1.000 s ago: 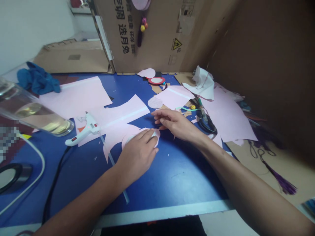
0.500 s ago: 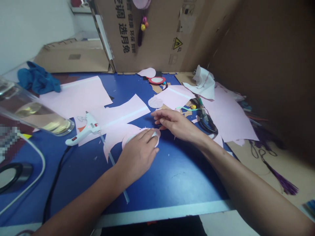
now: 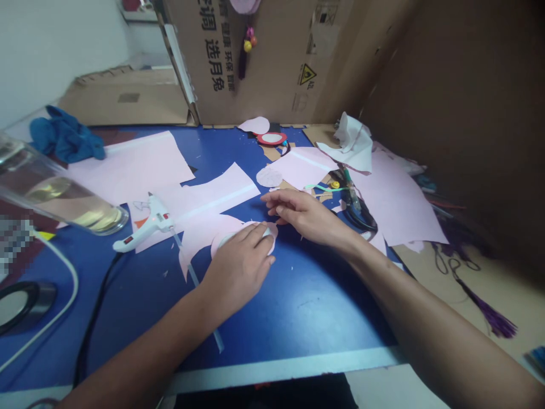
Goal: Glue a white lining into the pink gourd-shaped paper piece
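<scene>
Now the left hand is held low, back turned up and fingers gently bent, while the right hand is poised just beyond, untouched by it, fingers loosely curved and pointed leftward, with both bare forearms stretched forward and angled inward!
</scene>
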Demonstrator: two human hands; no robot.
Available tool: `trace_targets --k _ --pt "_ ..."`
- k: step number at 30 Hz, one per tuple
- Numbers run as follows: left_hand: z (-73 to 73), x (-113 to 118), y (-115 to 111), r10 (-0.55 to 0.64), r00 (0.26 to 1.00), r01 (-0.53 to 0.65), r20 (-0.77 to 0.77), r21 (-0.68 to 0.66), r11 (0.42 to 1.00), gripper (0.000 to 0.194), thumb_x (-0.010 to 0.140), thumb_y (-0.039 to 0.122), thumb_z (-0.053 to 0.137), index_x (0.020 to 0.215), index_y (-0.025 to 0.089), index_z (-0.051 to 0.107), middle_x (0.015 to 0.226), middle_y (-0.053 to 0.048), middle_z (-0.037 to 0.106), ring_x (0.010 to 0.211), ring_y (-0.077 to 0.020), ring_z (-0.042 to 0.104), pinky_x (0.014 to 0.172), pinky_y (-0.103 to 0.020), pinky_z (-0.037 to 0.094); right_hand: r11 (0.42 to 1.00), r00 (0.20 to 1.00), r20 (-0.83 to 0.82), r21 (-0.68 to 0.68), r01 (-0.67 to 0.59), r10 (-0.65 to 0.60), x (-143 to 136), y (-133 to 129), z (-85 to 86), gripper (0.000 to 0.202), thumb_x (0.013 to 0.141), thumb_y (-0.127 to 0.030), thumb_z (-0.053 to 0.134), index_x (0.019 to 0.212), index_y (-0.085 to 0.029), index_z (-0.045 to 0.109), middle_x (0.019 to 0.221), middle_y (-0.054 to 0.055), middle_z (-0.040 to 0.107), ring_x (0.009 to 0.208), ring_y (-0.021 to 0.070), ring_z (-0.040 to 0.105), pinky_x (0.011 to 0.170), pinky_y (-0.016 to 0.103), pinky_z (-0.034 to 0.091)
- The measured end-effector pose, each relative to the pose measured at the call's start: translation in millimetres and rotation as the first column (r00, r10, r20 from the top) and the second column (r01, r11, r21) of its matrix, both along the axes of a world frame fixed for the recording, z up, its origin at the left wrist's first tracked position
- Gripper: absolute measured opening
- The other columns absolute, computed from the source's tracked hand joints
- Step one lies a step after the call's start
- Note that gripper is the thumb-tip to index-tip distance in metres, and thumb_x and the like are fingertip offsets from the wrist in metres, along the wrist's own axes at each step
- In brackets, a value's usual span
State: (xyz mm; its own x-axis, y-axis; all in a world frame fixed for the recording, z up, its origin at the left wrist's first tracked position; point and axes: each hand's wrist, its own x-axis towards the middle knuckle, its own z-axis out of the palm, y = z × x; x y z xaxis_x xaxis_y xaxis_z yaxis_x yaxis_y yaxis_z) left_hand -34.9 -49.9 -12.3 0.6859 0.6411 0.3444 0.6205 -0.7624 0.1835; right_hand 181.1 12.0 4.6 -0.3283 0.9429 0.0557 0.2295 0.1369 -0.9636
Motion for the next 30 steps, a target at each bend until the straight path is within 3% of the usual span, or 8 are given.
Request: trace_targets --k 25,30 --pt "-0.7 -0.5 -0.3 0.012 1.0 -0.012 -0.008 -0.023 1.0 0.033 0.107 0.02 0.056 0.138 0.013 0.067 0.146 -0.021 0.071 0.14 -0.0337 0.067 0.119 -0.056 0.057 0.984 0.978 -0.202 -0.175 0.007 -0.043 -2.8 -4.3 -0.1 0.03 0.092 -0.012 0.066 0.117 -0.023 0.079 0.128 0.008 0.077 0.116 0.0241 0.071 0.085 0.038 0.07" --pt "-3.0 0.2 0.0 0.012 1.0 -0.012 -0.006 0.011 1.0 0.038 0.107 0.02 0.055 0.142 0.008 0.064 0.144 -0.023 0.072 0.139 -0.035 0.067 0.119 -0.056 0.057 0.982 0.977 -0.211 -0.188 0.0 -0.041 -4.3 -4.8 -1.6 0.03 0.092 -0.013 0.067 0.117 -0.024 0.079 0.129 0.009 0.077 0.118 0.0251 0.071 0.086 0.039 0.07"
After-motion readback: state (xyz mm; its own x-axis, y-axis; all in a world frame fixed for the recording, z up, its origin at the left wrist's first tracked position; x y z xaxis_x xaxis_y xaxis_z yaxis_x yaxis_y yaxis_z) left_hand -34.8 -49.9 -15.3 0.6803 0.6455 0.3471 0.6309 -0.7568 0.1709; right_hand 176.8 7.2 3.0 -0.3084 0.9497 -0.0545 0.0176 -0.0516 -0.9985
